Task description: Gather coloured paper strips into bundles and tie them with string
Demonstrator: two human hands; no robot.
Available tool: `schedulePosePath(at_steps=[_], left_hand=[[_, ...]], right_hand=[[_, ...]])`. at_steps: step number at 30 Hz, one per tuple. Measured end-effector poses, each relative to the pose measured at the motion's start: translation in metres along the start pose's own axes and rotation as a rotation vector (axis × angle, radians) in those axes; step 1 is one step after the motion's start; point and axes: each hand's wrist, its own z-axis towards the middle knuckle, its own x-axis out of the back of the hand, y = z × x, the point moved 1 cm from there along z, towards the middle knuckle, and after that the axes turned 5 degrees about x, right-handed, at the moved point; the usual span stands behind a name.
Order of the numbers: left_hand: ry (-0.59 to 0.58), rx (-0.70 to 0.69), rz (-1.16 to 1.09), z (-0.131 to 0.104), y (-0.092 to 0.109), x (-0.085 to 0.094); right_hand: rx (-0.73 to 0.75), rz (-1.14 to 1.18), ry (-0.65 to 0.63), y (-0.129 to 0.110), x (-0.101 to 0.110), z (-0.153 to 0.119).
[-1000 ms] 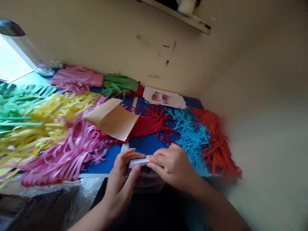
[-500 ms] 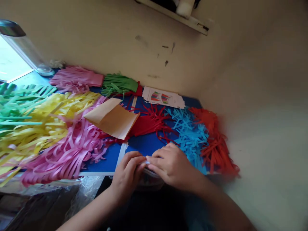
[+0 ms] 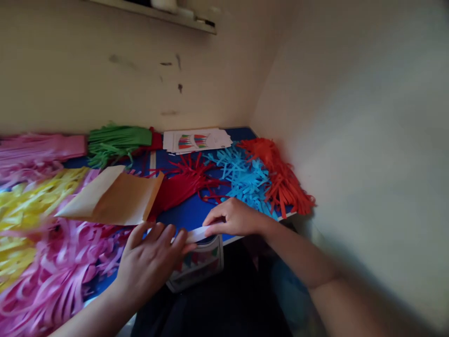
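Observation:
A narrow white strip [image 3: 198, 234] is stretched between my two hands at the table's front edge. My right hand [image 3: 235, 219] pinches its right end between thumb and fingers. My left hand [image 3: 151, 255] is closed over the left part, knuckles up, its fingertips partly hidden. Just below the strip hangs a flat packet [image 3: 203, 264] printed with coloured tassel shapes, its left part behind my left hand. Whether the strip is joined to the packet I cannot tell. A brown paper envelope [image 3: 119, 199] lies behind my left hand, beside a red fringed paper bundle [image 3: 177, 189].
Pink [image 3: 66, 276], yellow [image 3: 31, 201], blue [image 3: 245, 175] and orange [image 3: 280, 171] fringed paper spreads over the blue table [image 3: 185, 213]. A green bundle [image 3: 119, 140] and printed cards [image 3: 196, 140] lie along the wall. A shelf [image 3: 168, 18] hangs above; another wall [image 3: 351, 140] rises right.
The view has swung right. My hands, close together before, are now farther apart with the white strip showing between them. The packet's printed face has come into sight.

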Motion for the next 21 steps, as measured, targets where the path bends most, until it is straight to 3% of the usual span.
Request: schedulePosePath(at_steps=[4, 7, 12, 21], left_hand=[[-0.122, -0.105, -0.091, 0.018, 0.011, -0.001], [-0.158, -0.137, -0.14, 0.02, 0.015, -0.003], [-0.15, -0.146, -0.096, 0.013, 0.012, -0.01], [-0.099, -0.204, -0.117, 0.018, 0.018, -0.013]], right_hand=[[0.066, -0.116, 0.069, -0.001, -0.008, -0.008], [0.087, -0.032, 0.171, 0.004, -0.015, -0.017], [0.134, 0.224, 0.277, 0.019, -0.021, -0.032], [0.124, 0.119, 0.32, 0.012, -0.031, -0.043]])
